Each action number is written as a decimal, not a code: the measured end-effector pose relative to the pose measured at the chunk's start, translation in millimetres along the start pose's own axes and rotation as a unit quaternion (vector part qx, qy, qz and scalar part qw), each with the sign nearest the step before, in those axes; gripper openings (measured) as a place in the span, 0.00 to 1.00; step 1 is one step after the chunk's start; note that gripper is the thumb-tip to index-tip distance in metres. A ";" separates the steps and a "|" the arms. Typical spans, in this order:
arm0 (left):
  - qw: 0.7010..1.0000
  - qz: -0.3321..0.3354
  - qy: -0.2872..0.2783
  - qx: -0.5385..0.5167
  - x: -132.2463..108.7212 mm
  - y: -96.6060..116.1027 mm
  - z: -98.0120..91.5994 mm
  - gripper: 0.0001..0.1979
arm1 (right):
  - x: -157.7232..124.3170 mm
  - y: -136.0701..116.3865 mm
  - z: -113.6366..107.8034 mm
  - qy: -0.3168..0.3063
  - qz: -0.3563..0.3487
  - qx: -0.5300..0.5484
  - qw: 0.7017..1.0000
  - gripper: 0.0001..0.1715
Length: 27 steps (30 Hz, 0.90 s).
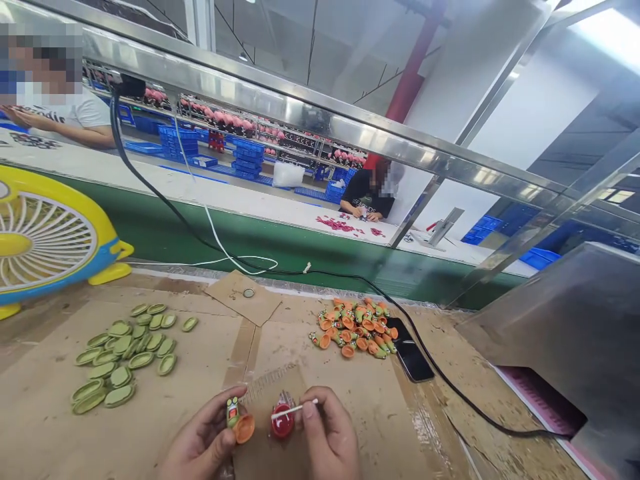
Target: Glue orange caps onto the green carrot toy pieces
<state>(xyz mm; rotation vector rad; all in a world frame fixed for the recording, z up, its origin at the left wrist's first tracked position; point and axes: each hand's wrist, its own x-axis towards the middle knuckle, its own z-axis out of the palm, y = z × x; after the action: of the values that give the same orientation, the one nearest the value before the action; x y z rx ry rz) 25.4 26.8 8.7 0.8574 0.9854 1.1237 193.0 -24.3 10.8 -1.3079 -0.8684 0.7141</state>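
My left hand (205,437) pinches a small green figurine (233,412) with a painted face and an orange cup-shaped end turned toward me. Between the thumb and fingers of my right hand (327,430) is a thin white cotton swab (295,409). Its far tip lies over a small round pot of red liquid (283,424), which stands on a cardboard piece (267,460) between my hands. Past my right hand lies a heap of similar green and orange figurines (353,323). To the left are several loose green oval shells (123,343).
A yellow and blue fan (50,233) stands at the left. At the right, a black phone (417,360) lies beside a black cable (450,383) and a metal box (565,320). Beyond the green-sided bench (280,233), two other people sit working.
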 end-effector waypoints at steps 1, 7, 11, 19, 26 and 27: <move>1.000 -0.002 -0.002 -0.009 0.5 -1.0 -0.4 0.34 | -0.5 1.9 4.8 -0.011 0.012 0.025 1.000 0.28; 0.998 -0.016 -0.056 0.006 12.2 -16.1 -20.8 0.34 | -2.9 8.6 20.3 -0.035 -0.012 -0.038 0.999 0.28; 0.994 -0.014 -0.103 0.017 16.2 -24.2 -30.9 0.33 | -1.9 8.1 20.5 -0.032 -0.044 -0.087 0.995 0.28; 0.996 0.009 -0.074 0.049 9.1 -20.3 -21.7 0.33 | -8.6 -1.3 11.8 -0.007 -0.149 -0.097 0.984 0.25; 1.000 0.000 -0.028 0.013 2.8 -11.8 -10.6 0.33 | 5.9 -5.2 -21.3 0.020 -0.153 -0.222 0.963 0.24; 0.999 0.003 -0.033 0.014 1.9 -11.3 -9.6 0.32 | 6.5 -0.8 -22.8 0.001 -0.159 -0.237 0.958 0.24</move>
<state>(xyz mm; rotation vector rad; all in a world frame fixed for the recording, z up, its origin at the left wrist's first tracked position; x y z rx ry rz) 20.2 26.7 -5.3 0.9160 0.9466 1.0816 215.9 -30.5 11.4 -1.5358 -1.2659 0.2533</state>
